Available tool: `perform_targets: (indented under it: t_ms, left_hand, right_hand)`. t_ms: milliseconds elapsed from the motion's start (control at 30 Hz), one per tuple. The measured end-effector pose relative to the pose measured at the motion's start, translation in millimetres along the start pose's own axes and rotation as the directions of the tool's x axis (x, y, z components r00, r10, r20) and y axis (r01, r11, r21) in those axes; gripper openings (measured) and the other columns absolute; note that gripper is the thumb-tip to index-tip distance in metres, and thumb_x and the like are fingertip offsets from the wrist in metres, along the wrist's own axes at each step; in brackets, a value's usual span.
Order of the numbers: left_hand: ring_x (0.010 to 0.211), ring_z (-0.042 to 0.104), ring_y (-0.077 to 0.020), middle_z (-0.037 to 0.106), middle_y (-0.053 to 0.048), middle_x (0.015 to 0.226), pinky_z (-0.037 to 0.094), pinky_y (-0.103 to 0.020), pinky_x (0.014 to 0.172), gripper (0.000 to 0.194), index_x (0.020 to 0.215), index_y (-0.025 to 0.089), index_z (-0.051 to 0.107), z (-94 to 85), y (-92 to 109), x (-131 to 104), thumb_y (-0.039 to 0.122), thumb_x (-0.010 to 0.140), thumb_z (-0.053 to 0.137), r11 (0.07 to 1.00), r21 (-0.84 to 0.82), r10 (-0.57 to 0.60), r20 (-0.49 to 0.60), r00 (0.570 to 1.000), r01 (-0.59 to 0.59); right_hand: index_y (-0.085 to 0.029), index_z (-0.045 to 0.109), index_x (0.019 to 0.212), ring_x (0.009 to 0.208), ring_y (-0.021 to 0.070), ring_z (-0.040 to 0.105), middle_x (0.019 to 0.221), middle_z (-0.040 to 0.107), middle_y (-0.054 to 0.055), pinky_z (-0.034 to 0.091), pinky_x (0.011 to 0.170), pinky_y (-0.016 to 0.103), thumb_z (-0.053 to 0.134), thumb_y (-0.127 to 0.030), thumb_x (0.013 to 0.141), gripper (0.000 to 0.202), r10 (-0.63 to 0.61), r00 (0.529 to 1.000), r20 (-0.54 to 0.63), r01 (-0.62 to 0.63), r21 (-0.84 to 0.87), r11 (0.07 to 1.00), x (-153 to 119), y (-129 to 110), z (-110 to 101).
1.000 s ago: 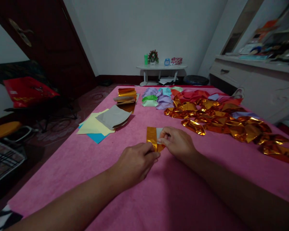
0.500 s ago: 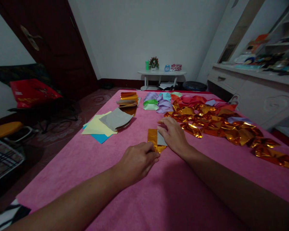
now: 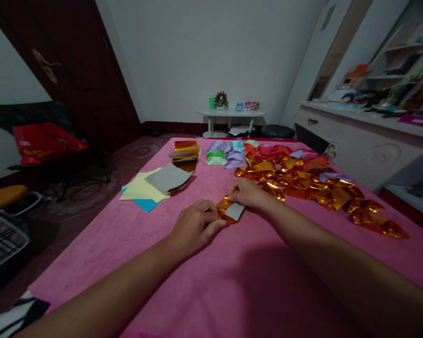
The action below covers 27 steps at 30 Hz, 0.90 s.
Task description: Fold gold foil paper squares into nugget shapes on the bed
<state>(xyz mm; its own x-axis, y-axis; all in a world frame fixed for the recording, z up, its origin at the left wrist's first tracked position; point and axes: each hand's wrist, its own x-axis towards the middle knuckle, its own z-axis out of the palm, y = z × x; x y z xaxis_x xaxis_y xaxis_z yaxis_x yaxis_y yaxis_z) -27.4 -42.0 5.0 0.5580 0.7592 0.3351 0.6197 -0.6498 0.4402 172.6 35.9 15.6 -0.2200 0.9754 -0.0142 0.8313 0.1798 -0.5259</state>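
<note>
A small folded sheet of gold foil paper with a grey back lies on the pink cloth in front of me, turned at a slant. My left hand pinches its left, near edge between thumb and fingers. The fingertips of my right hand are closed on its far edge. Grey sheets lie over yellow paper and blue paper to the left. Behind them is a stack of gold sheets.
Many folded gold foil pieces spread over the right of the pink-covered table. Purple pieces, green pieces and red pieces lie at the back. A white side table stands by the wall.
The folded foil paper has turned to a slant. My right hand has changed from resting spread beside it to pinching its far edge. The view has shifted slightly.
</note>
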Motion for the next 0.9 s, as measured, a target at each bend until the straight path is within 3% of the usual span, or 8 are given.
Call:
perform_targets:
  t_ms: [200, 300, 400, 567, 700, 800, 900]
  left_hand:
    - [0.073, 0.054, -0.0161, 0.059, -0.002, 0.072, 0.039, -0.027, 0.064, 0.028, 0.062, 0.016, 0.059, 11.7, 0.4, 9.1, 0.039, 0.071, 0.072, 0.980, 0.032, -0.195, -0.071, 0.978, 0.198]
    - [0.074, 0.054, -0.0168, 0.061, -0.001, 0.076, 0.039, -0.028, 0.066, 0.026, 0.078, 0.017, 0.063, 12.2, 2.2, 10.3, 0.037, 0.067, 0.075, 0.973, 0.005, -0.228, -0.090, 0.969, 0.229]
    - [0.081, 0.055, -0.0182, 0.063, -0.002, 0.084, 0.041, -0.030, 0.073, 0.035, 0.093, 0.020, 0.066, 12.1, -0.4, 12.7, 0.040, 0.066, 0.076, 0.977, -0.043, -0.209, -0.063, 0.976, 0.207]
    - [0.083, 0.056, -0.0174, 0.064, -0.002, 0.082, 0.041, -0.031, 0.079, 0.021, 0.074, 0.018, 0.067, 19.8, -5.4, 11.6, 0.035, 0.067, 0.076, 0.971, -0.144, -0.194, -0.024, 0.981, 0.189]
    - [0.068, 0.055, -0.0124, 0.062, 0.000, 0.073, 0.042, -0.025, 0.065, 0.014, 0.070, 0.015, 0.059, 25.2, -2.8, 5.3, 0.026, 0.073, 0.068, 0.901, -0.368, -0.245, 0.007, 0.970, 0.230]
    - [0.061, 0.053, -0.0101, 0.058, 0.001, 0.068, 0.039, -0.021, 0.057, 0.010, 0.072, 0.014, 0.056, 15.7, -4.4, 13.3, 0.019, 0.072, 0.064, 0.838, -0.499, -0.233, 0.039, 0.972, 0.221]
    - [0.056, 0.051, -0.0086, 0.056, 0.002, 0.063, 0.038, -0.019, 0.052, 0.008, 0.072, 0.014, 0.054, -3.0, -13.9, 36.3, 0.015, 0.070, 0.062, 0.774, -0.592, -0.206, 0.101, 0.973, 0.225]
  right_hand:
    - [-0.017, 0.061, 0.056, 0.054, 0.0115, 0.054, 0.057, 0.062, 0.000, 0.035, 0.050, 0.021, 0.058, -0.012, 0.063, 0.010, 0.041, 0.992, -0.117, -0.041, 0.006, 0.999, -37.8, 11.0, -10.4]
    - [-0.017, 0.058, 0.057, 0.054, 0.0124, 0.053, 0.057, 0.059, 0.000, 0.037, 0.050, 0.022, 0.056, -0.015, 0.063, 0.007, 0.058, 0.978, -0.199, -0.018, 0.201, 0.979, -57.4, 17.7, -7.9]
    - [-0.018, 0.054, 0.064, 0.054, 0.0125, 0.053, 0.059, 0.058, -0.001, 0.040, 0.050, 0.023, 0.058, -0.022, 0.063, 0.006, 0.122, 0.970, -0.211, -0.015, 0.446, 0.895, -76.0, 21.5, -3.1]
    - [-0.018, 0.050, 0.084, 0.057, 0.0129, 0.058, 0.064, 0.058, -0.003, 0.044, 0.055, 0.025, 0.066, -0.029, 0.061, 0.030, 0.200, 0.962, -0.185, -0.026, 0.668, 0.744, -99.0, 20.6, -0.6]
    - [-0.018, 0.049, 0.086, 0.051, 0.0111, 0.055, 0.057, 0.055, -0.006, 0.044, 0.055, 0.025, 0.067, -0.030, 0.063, 0.032, 0.170, 0.974, -0.150, -0.009, 0.723, 0.690, -110.6, 17.2, -4.6]
    - [-0.018, 0.048, 0.088, 0.047, 0.0096, 0.053, 0.053, 0.053, -0.008, 0.043, 0.051, 0.023, 0.067, -0.029, 0.064, 0.032, 0.135, 0.989, -0.061, -0.043, 0.750, 0.660, -117.4, 9.1, -6.3]
    - [-0.020, 0.047, 0.088, 0.044, 0.0095, 0.054, 0.054, 0.054, -0.009, 0.042, 0.046, 0.021, 0.067, -0.030, 0.063, 0.033, 0.120, 0.991, 0.064, -0.125, 0.774, 0.620, -121.5, -6.3, 0.3]
